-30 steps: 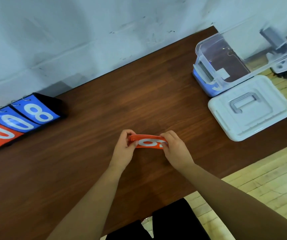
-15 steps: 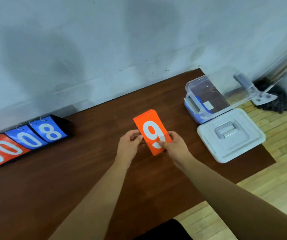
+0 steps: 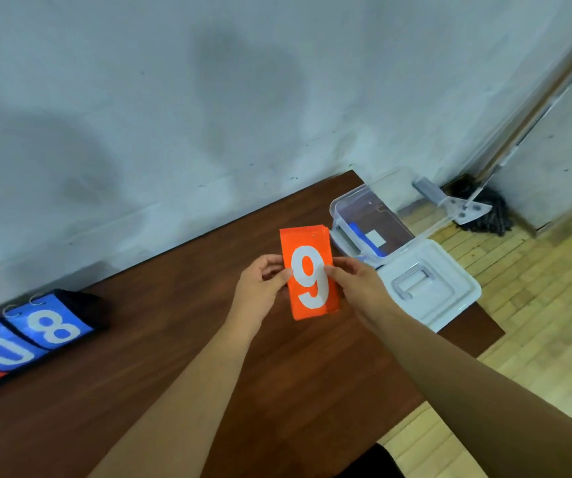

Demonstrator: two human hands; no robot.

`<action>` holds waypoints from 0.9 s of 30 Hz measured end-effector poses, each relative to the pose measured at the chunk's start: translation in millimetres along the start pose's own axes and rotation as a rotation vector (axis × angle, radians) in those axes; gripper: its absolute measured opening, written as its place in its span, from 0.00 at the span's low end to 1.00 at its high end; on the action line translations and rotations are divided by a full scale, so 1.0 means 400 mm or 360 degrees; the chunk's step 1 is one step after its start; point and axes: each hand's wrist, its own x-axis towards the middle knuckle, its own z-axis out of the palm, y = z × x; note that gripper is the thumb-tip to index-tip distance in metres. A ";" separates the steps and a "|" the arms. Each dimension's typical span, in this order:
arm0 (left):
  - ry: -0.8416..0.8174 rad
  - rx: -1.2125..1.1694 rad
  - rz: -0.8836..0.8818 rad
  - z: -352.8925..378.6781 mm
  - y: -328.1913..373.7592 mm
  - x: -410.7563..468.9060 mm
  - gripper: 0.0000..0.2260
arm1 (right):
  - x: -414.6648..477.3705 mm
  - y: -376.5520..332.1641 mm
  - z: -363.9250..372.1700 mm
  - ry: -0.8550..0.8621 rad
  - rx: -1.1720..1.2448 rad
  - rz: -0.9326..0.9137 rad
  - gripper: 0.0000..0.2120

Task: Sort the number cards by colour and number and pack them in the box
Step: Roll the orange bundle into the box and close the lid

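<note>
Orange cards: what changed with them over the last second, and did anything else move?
The left hand and right hand tipped the orange card stack up from flat, edge-on to the camera, until its 9 faces the camera. Both kept pinching its side edges throughout. The clear box, its lid and the scoreboard stayed put on the table.

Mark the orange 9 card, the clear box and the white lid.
orange 9 card (image 3: 313, 282): head view, middle of its face, at the numeral.
clear box (image 3: 346, 239): head view, near end wall by the handle.
white lid (image 3: 414, 283): head view, handle recess on its top.
</note>
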 end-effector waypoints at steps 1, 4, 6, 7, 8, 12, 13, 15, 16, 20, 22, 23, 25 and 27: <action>-0.0025 -0.0003 0.0019 0.028 0.018 0.013 0.08 | 0.019 -0.014 -0.030 0.0014 -0.0027 -0.0032 0.20; -0.0044 -0.0008 0.0044 0.130 0.062 0.060 0.08 | 0.088 -0.041 -0.136 0.0028 -0.0008 -0.0092 0.16; -0.0033 0.0012 0.0058 0.206 0.085 0.100 0.09 | 0.150 -0.047 -0.209 0.0005 0.0006 -0.0075 0.16; -0.0020 0.0031 0.0060 0.246 0.097 0.123 0.09 | 0.187 -0.048 -0.246 -0.0006 -0.0017 -0.0067 0.16; 0.0000 0.0055 0.0061 0.287 0.107 0.147 0.09 | 0.225 -0.051 -0.284 -0.0032 -0.0043 -0.0065 0.16; 0.0154 0.0203 0.0081 0.413 0.115 0.223 0.07 | 0.355 -0.058 -0.401 -0.0142 -0.0046 -0.0069 0.15; 0.0266 0.0248 0.0108 0.439 0.110 0.242 0.07 | 0.393 -0.057 -0.430 -0.0154 -0.0067 -0.0073 0.15; 0.0557 0.0392 0.0151 0.475 0.084 0.277 0.08 | 0.461 -0.052 -0.475 -0.0163 -0.0191 -0.0082 0.14; 0.0659 0.0463 0.0137 0.488 0.071 0.288 0.10 | 0.494 -0.046 -0.490 -0.0159 -0.0263 -0.0083 0.14; 0.0753 0.0628 0.0031 0.523 0.030 0.309 0.14 | 0.595 -0.016 -0.519 -0.0210 -0.0481 -0.0003 0.12; 0.0773 0.0690 0.0051 0.526 0.019 0.319 0.14 | 0.636 -0.004 -0.519 -0.0211 -0.0568 0.0004 0.12; 0.0773 0.0690 0.0037 0.525 0.016 0.324 0.15 | 0.654 0.000 -0.516 -0.0202 -0.0648 -0.0008 0.13; 0.0765 0.0691 0.0017 0.522 0.001 0.334 0.14 | 0.682 0.007 -0.504 -0.0169 -0.0824 -0.0029 0.13; 0.0758 0.0712 0.0008 0.520 -0.006 0.334 0.15 | 0.708 0.014 -0.486 -0.0133 -0.0928 -0.0015 0.12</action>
